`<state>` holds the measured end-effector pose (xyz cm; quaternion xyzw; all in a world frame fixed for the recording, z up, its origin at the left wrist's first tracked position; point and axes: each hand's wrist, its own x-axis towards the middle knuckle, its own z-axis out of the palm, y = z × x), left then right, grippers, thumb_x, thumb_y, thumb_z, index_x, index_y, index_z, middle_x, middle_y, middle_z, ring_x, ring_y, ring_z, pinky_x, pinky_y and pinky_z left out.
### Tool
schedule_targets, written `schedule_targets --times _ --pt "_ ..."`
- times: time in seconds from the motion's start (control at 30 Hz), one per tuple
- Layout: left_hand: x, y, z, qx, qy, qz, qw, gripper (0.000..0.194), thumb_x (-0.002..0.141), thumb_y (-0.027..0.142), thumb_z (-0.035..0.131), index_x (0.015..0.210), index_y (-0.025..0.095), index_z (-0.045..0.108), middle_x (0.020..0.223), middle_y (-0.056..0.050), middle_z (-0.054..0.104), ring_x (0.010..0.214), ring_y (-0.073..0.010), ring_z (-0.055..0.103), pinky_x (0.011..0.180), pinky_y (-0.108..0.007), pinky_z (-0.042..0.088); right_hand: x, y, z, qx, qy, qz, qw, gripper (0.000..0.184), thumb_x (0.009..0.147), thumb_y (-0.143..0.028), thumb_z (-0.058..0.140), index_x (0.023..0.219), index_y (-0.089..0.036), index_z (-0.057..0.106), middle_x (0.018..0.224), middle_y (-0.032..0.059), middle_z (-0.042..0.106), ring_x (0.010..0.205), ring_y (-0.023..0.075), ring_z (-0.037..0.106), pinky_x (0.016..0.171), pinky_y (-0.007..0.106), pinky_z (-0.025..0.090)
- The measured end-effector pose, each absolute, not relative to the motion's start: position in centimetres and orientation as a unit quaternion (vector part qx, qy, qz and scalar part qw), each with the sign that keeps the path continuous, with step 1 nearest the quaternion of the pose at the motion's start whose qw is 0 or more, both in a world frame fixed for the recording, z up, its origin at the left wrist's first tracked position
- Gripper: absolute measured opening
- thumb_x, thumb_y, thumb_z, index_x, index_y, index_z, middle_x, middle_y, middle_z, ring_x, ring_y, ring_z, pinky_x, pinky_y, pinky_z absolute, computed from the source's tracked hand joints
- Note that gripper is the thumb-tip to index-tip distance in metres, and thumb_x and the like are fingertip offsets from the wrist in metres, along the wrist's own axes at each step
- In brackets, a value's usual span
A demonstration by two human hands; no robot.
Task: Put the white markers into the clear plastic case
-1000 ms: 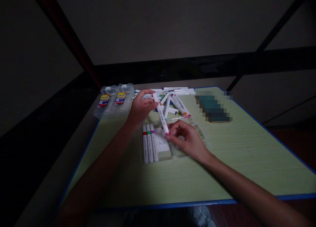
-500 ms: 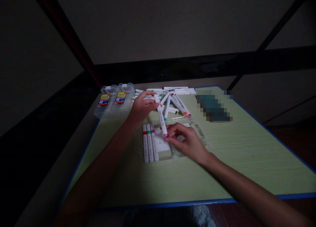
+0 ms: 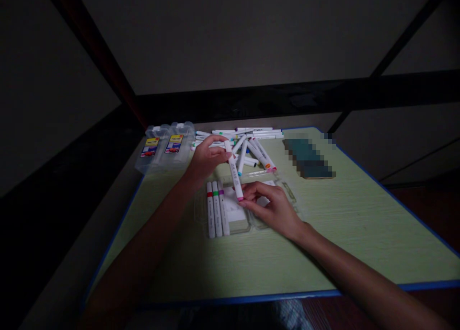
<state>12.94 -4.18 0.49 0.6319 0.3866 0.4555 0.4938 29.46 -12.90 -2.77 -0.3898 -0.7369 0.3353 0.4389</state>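
Note:
A white marker (image 3: 234,173) with a pink end is held at a slant above an opened clear plastic case (image 3: 247,227). Its upper end is pinched by my left hand (image 3: 208,157). At the pink lower end, the thumb and fingertips of my right hand (image 3: 271,205) close on it. Three white markers (image 3: 216,210) with red, green and purple bands lie side by side in the left half of the case. My right hand covers part of the case's other half.
Loose white markers (image 3: 260,153) lie in a pile behind the case. Two clear boxes with labels (image 3: 163,148) stand at the back left. A blurred-out flat object (image 3: 311,158) rests at the right on the green table (image 3: 345,224), which has a blue edge.
The marker has tilted slightly more upright, its pink end shifting a little left and down. Both hands keep hold of it; the markers in the case stay as they were.

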Motion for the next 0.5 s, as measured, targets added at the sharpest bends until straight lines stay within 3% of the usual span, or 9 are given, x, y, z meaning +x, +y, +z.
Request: schedule_targets --times 0.17,0.37,0.5 --pt "12.85 -4.15 0.47 0.641 0.384 0.443 0.495 0.036 0.063 0.025 0.063 0.093 0.016 0.047 0.07 -0.001 0.062 0.065 -0.0134 0.061 0.064 -0.026 0.046 29.69 -12.96 -3.08 -0.396 -0.774 0.271 0.412 0.017 0.079 -0.035 0.056 0.073 -0.019 0.056 0.069 0.0003 0.059 0.06 0.0114 0.053 0.054 0.025 0.041" --pt "12.89 -4.44 0.67 0.64 0.38 0.427 0.514 0.038 0.061 0.024 0.065 0.093 0.015 0.048 0.072 -0.002 0.061 0.069 -0.0143 0.062 0.066 -0.027 0.047 30.11 -13.0 -3.11 -0.393 -0.858 0.053 0.327 0.034 0.086 -0.04 0.043 0.065 -0.017 0.056 0.066 0.0031 0.052 0.058 0.0128 0.048 0.054 0.027 0.035" --pt "12.85 -4.22 0.51 0.642 0.393 0.423 0.505 0.032 0.063 0.026 0.064 0.091 0.015 0.052 0.073 -0.002 0.062 0.07 -0.0128 0.061 0.066 -0.025 0.047 30.08 -13.02 -2.95 -0.376 -0.884 -0.031 0.277 0.042 0.089 -0.04 0.037 0.059 -0.017 0.056 0.059 0.0024 0.052 0.054 0.013 0.046 0.053 0.029 0.03"
